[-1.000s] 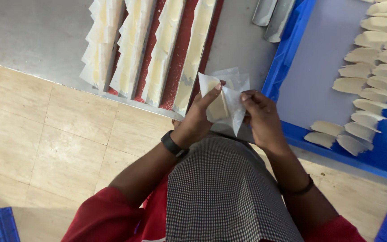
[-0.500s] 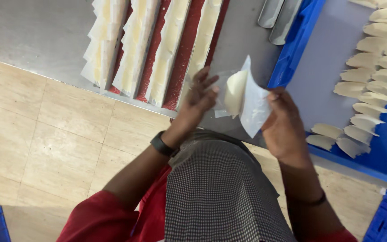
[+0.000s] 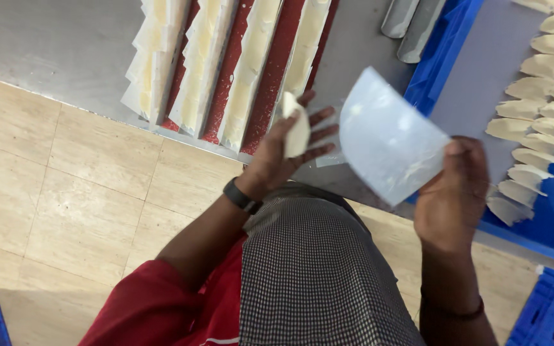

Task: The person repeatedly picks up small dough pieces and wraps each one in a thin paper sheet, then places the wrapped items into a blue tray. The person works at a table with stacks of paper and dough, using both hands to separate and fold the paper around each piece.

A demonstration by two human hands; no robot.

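Inside big blue plastic tray (image 3: 549, 240): rows of pale folded dough pieces (image 3: 533, 125), some cut off. Left hand (image 3: 283, 154) loosely pinching one pale dough piece (image 3: 296, 125); right hand (image 3: 453, 195) gripping clear plastic sheet (image 3: 386, 144).

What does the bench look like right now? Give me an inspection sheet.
Surface: grey metal table, bare at left.
Job's things: folded cream dough piece in left hand; translucent white plastic sheet in right hand.
Clutter: rows of wrapped cream pieces on red strips; folded pieces in blue plastic tray; two grey metal bars.
Grippers: both hands closed on their things.
Cables: nothing seen.
Surroundings: beige tiled floor; blue crates.
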